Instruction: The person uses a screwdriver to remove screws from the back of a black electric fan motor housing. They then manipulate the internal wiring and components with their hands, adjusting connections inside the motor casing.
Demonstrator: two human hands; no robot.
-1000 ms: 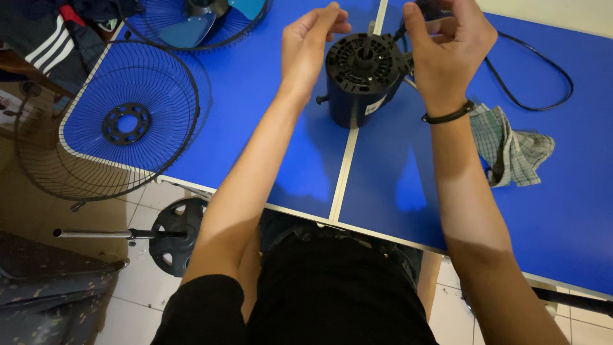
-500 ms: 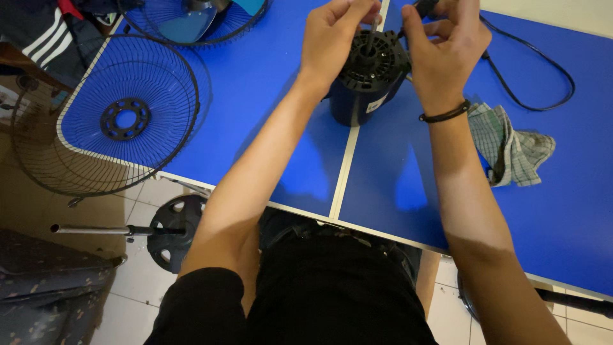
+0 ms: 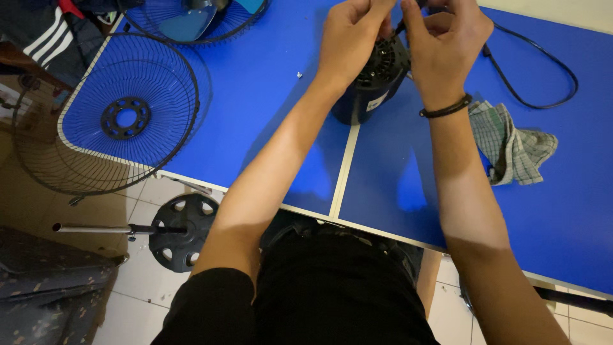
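Two hands, the left hand [image 3: 350, 39] and right hand [image 3: 447, 41], each with grip closed on the upright fan motor [image 3: 372, 83] on the blue tabletop [image 3: 255, 96], work its top, the wire guard [image 3: 112, 118] already off alongside.

Small white label [image 3: 378, 100] on the motor housing's [image 3: 364, 96] side.

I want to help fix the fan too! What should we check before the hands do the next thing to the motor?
1. Motor standing steady on the blue table: ok.
2. Left hand and right hand both on the motor's top: ok.
3. Power cord unplugged: cannot tell, its end runs out of view.
4. Wire fan guard fully on the table: not ok, it overhangs the edge.
5. Checked cloth within reach: ok.
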